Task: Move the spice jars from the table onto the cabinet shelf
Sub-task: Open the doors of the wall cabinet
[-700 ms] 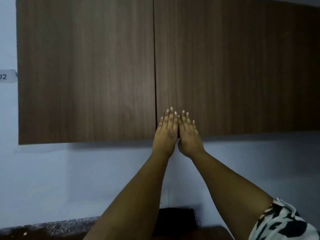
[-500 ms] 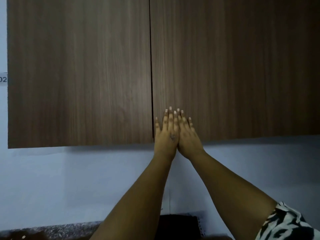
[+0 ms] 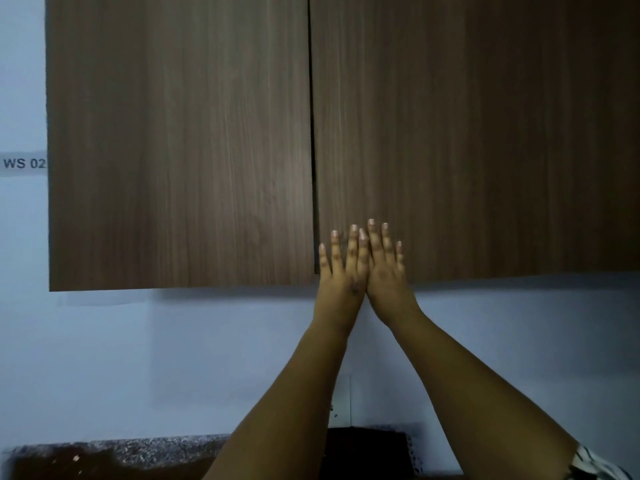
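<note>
A brown wood-grain wall cabinet fills the upper view, with its left door (image 3: 180, 143) and right door (image 3: 478, 133) both closed. My left hand (image 3: 341, 271) and my right hand (image 3: 386, 268) lie flat side by side against the lower left corner of the right door, fingers pointing up and slightly apart, holding nothing. The left hand's little finger reaches the gap between the doors. No spice jars and no shelf are in view; the closed doors hide the cabinet's inside.
A pale blue wall (image 3: 138, 358) runs below the cabinet. A speckled granite backsplash strip (image 3: 138, 445) and a dark object (image 3: 367, 448) sit at the bottom edge. A label reading "WS 02" (image 3: 23, 163) is stuck on the wall at the left.
Both hands stay pressed flat on the right door. The view has shifted slightly, so the cabinet's left edge and the wall label show more.
</note>
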Demonstrator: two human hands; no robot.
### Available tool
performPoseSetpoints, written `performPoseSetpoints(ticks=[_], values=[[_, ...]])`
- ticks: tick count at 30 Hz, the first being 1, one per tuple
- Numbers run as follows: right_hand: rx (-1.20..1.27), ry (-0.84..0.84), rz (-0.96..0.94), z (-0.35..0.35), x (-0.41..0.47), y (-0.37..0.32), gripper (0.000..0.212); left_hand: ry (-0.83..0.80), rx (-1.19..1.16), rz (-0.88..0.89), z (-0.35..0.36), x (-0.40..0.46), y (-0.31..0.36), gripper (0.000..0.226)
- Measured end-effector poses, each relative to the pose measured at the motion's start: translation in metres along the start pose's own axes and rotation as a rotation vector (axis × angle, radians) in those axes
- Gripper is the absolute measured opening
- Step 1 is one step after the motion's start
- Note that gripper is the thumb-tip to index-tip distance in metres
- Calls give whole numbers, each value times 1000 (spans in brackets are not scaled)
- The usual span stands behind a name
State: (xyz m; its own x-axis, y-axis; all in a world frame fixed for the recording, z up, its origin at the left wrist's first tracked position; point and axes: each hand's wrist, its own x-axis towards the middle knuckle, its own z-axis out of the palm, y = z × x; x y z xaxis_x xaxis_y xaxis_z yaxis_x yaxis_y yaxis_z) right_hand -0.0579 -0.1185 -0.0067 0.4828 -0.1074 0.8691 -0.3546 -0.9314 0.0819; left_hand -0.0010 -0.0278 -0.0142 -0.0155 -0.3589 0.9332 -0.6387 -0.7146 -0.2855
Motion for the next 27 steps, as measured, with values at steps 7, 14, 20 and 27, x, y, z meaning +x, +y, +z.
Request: performPoseSetpoints(ticks=[7,14,20,27], values=[[91,34,70,-43,-25,-11,86,-1,-356,134,-66,-15,-11,66],[168,115,103,-112,-63,-7,97,-109,-1031,-357,-148,-18,-10,79],[339,249,134,-153,-91,-18,111,-275,-1573,-544,-191,-3,21,17],[201,292,123,-201,-137,-34,103,-178,-1477,-480,-229,-1,48,39]])
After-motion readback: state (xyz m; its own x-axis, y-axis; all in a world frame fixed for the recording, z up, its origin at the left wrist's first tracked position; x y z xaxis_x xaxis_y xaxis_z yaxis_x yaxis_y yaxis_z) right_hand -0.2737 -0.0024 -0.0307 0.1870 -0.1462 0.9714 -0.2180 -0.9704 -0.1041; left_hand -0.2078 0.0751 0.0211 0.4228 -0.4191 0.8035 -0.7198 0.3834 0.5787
